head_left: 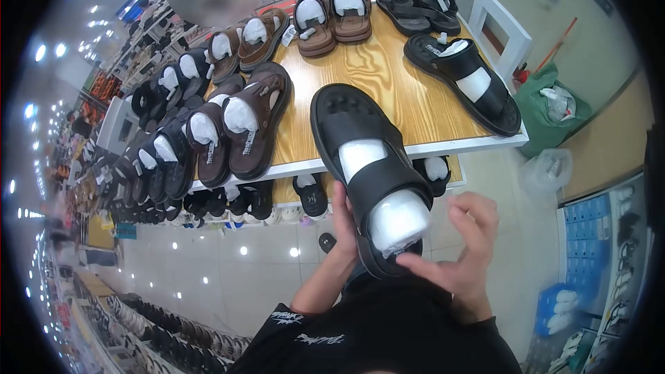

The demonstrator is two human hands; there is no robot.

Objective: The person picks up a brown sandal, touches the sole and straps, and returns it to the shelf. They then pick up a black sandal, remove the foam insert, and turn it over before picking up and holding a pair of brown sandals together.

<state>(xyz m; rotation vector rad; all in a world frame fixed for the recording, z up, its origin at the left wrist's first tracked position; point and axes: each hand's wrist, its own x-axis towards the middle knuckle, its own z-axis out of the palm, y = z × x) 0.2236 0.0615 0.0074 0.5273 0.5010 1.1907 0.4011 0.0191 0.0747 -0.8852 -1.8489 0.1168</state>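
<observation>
A black two-strap sandal (382, 179) is held up in front of me, toe pointing away, at the table's front edge. White paper stuffing (400, 220) bulges from under its straps toward the heel. My left hand (341, 225) is closed around the sandal's left side; its fingertips are hidden beneath the sole. At the heel end, the thumb of my right hand (467, 256) touches the sandal near the stuffing. The other fingers of that hand are spread and bent in the air. A similar black sandal (493, 97) lies on the table's right side.
The wood-topped display table (367, 62) has a white edge. Brown sandals (258, 125) line its left side, and more pairs stand at the back. A lower shelf holds further footwear. A green bag (547, 107) is at the right, near a blue box (556, 308).
</observation>
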